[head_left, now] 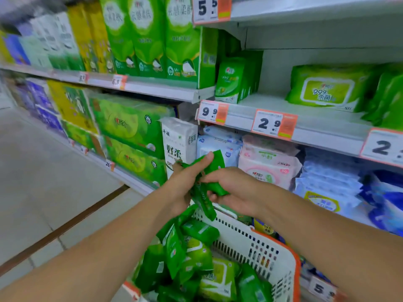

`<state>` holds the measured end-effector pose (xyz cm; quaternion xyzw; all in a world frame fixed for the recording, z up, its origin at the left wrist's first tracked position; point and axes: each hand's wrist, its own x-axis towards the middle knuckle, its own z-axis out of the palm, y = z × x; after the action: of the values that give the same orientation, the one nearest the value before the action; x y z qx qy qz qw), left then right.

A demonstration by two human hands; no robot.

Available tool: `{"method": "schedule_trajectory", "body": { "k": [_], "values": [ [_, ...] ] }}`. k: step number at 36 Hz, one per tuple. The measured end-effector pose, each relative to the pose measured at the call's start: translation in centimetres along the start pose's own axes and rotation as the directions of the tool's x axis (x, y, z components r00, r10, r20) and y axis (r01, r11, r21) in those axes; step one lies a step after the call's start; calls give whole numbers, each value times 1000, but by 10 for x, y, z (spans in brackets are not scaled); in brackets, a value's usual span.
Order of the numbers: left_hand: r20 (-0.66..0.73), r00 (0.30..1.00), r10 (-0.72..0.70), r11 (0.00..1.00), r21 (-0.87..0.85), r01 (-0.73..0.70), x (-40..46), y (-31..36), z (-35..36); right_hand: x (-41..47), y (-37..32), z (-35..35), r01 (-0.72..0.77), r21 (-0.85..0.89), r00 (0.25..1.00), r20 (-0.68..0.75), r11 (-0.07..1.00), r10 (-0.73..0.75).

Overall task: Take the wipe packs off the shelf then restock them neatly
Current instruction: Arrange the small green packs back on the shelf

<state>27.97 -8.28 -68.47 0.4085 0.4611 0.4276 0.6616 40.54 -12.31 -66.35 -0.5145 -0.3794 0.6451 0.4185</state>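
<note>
Head view: I have a bunch of small green wipe packs [205,182] gathered between both hands, held up in front of the lower shelves and just above the basket. My left hand [185,177] grips the bunch from the left, fingers curled round it with the forefinger stretched up along the topmost pack. My right hand [235,188] closes on the same bunch from the right, thumb over the top and fingers curled beneath. One long pack hangs down from the grip, its lower end close to the basket rim; I cannot tell whether it touches.

Below my hands, the white basket [261,249] with an orange rim holds a loose heap of more green packs [192,258], lying at all angles, some small and some larger with a pale label.

On the middle shelf [261,105] above, a short row of small green packs [231,79] stands upright at the left end, beside a bare stretch of shelf. Further right a large green wipe pack [325,88] lies tilted, with more green packs at the right edge. Price tags [273,124] with orange ends hang along the shelf's front lip.

Behind my hands, on the shelf below, stand a white tissue pack [178,140], pale blue packs [218,144] and pink packs [268,164]. To the left, green tissue boxes [152,38] fill the upper shelf.
</note>
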Motion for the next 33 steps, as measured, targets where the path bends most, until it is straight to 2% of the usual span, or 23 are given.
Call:
{"method": "schedule_trajectory", "body": {
  "k": [2,5,8,10,12,14,17,19,21,23,25,27,28,30,31,33],
  "values": [
    [18,1000,17,1000,-16,-16,4,-1,-2,6,-10,-10,51,-64,997,-57,997,-54],
    [24,998,-58,996,-65,59,7,7,-9,16,-27,-27,152,-85,974,-159,985,-164],
    [-28,998,-61,970,-237,53,11,18,-15,18,-48,-44,292,-148,904,-281,945,-323],
    [-53,998,-40,946,-324,21,10,27,-18,14,-62,-54,398,-116,849,-328,910,-414],
    [-53,998,-39,940,-341,19,8,34,-17,8,-72,-59,463,-28,834,-327,886,-445],
    [-26,999,-36,939,-342,25,7,36,-14,5,-72,-60,441,32,873,-250,897,-420],
    [-37,998,-43,936,-351,27,8,41,-8,11,-57,-54,294,-61,946,-122,954,-300],
    [-81,996,-40,939,-343,10,9,44,3,16,-46,-45,234,-98,969,-60,967,-240],
    [-148,989,-17,955,-297,-28,8,46,15,20,-36,-33,233,-76,972,-15,970,-234],
    [-235,972,32,968,-236,-89,7,49,25,26,-27,-23,285,-164,956,-27,944,-293],
    [-327,940,96,962,-210,-172,6,55,33,31,-24,-15,298,-311,935,-93,903,-341],
    [-347,921,178,946,-199,-257,4,67,43,32,-27,-12,296,-319,913,-183,900,-365],
    [-330,913,238,943,-147,-299,4,74,47,32,-32,-13,295,-244,904,-243,924,-353],
    [-197,915,351,935,127,-331,0,78,58,34,-44,-19,351,-66,856,-381,934,-349],
    [-94,924,370,898,290,-330,-3,77,63,33,-52,-23,374,-29,825,-446,927,-347],
    [82,924,372,799,478,-364,-2,73,71,28,-66,-32,395,11,808,-480,919,-342]
  ]
}}
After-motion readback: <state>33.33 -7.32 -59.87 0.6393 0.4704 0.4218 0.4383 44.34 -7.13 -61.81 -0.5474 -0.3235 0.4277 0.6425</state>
